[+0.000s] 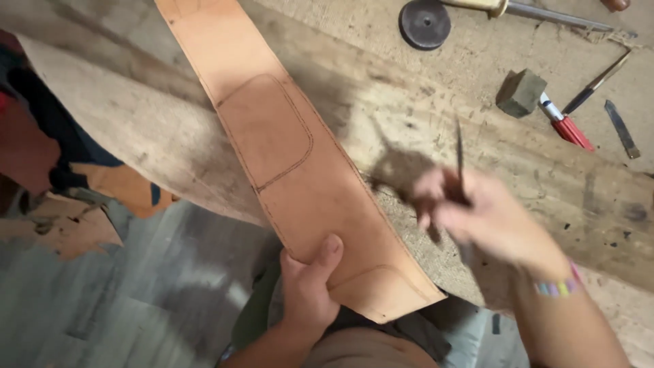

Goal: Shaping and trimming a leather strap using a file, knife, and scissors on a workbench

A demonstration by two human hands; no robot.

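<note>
I see my left hand closed on the near end of a long tan leather strip, thumb pressed flat on its top face and the other fingers curled out of sight beneath. The strip runs away from those fingers, up and to the left across the worn wooden table, with its near end hanging past the table edge. Dark traced lines mark a rounded panel on the leather, well beyond my thumb.

My right hand is blurred, just right of the strip and above the table. Its fingers are pinched shut around a thin dark pointed tool that sticks up past them; I cannot tell what kind of tool it is. A bead bracelet of mixed colours sits on that wrist.

Well beyond the right fingers lie a dark round disc, a small grey-green block, a red-handled tool and a narrow metal blade.
</note>
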